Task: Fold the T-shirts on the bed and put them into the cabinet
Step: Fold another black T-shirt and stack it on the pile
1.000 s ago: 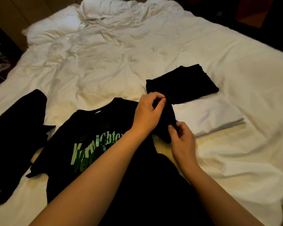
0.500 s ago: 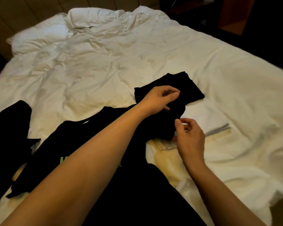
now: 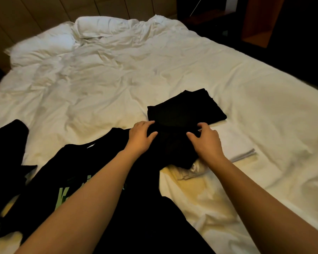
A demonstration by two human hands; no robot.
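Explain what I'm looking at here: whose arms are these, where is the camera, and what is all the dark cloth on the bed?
There is no machine here: a person wears a wide-angle camera on the head, looking forward and down, so the two bare arms are their own. The left hand and right hand lie spread on a small black folded piece, pressing it flat rather than gripping it. It sits at the near edge of a folded black T-shirt, which rests on a folded white stack. Below the arms lies an unfolded black T-shirt with green lettering, and another dark garment lies at the far left. Everything rests on a bed with a rumpled white sheet and pillows.
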